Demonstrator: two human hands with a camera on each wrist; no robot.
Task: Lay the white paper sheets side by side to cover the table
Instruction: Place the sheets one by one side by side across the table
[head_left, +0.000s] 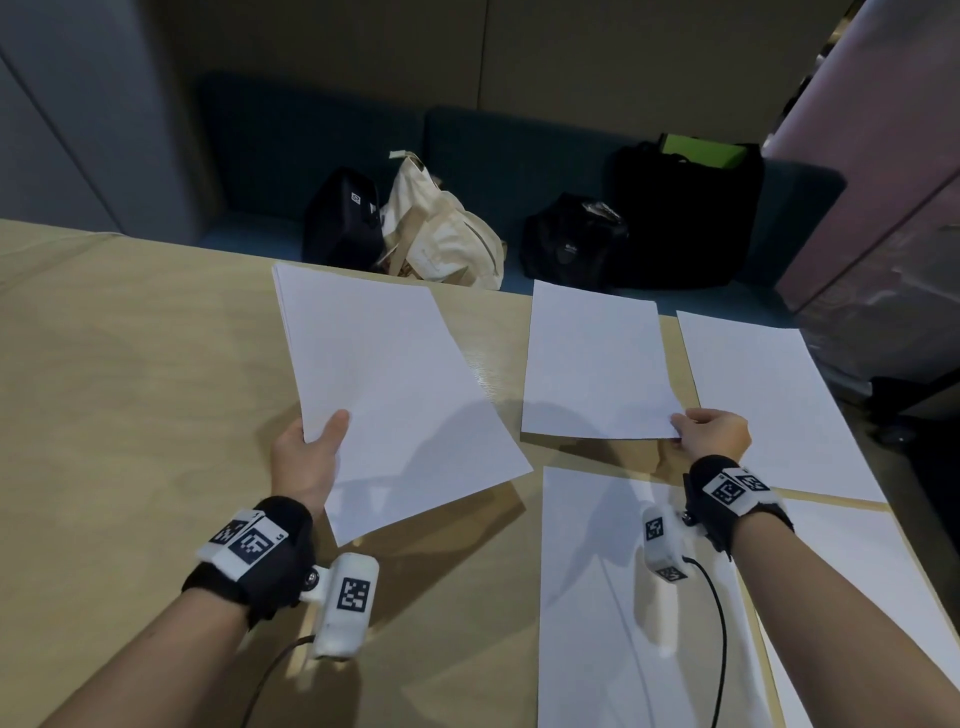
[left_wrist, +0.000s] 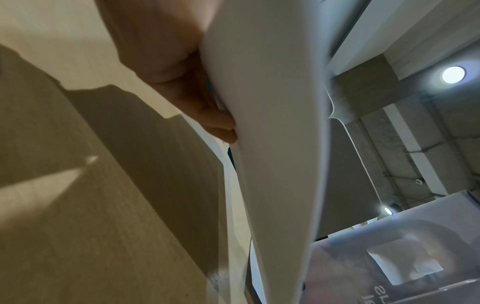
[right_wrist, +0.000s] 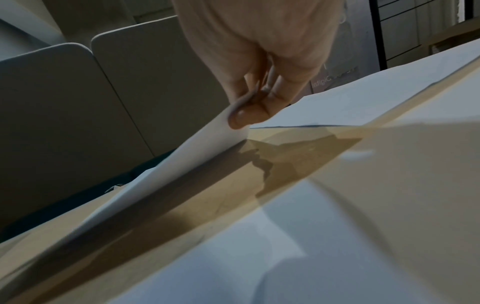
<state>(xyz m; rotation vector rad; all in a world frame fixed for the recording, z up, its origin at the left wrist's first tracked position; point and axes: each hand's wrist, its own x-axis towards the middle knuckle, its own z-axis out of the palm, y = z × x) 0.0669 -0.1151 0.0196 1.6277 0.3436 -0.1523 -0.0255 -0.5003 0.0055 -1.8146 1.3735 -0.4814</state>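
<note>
My left hand (head_left: 311, 457) grips a stack of white paper sheets (head_left: 389, 395) by its near left edge, thumb on top, holding it above the wooden table (head_left: 130, 389). In the left wrist view my fingers (left_wrist: 218, 123) curl under the stack (left_wrist: 272, 123). My right hand (head_left: 711, 431) pinches the near right corner of a single white sheet (head_left: 592, 358), which hangs just over the table. In the right wrist view thumb and fingers (right_wrist: 249, 115) pinch that sheet (right_wrist: 182, 160). Three more sheets lie flat: far right (head_left: 769, 395), near middle (head_left: 613, 597), near right (head_left: 852, 597).
Beyond the table's far edge a dark teal bench (head_left: 519, 156) carries black bags (head_left: 685, 218), a black case (head_left: 343, 223) and a cream tote (head_left: 447, 228). A pink panel (head_left: 883, 156) stands at the right. The table's left half shows bare wood.
</note>
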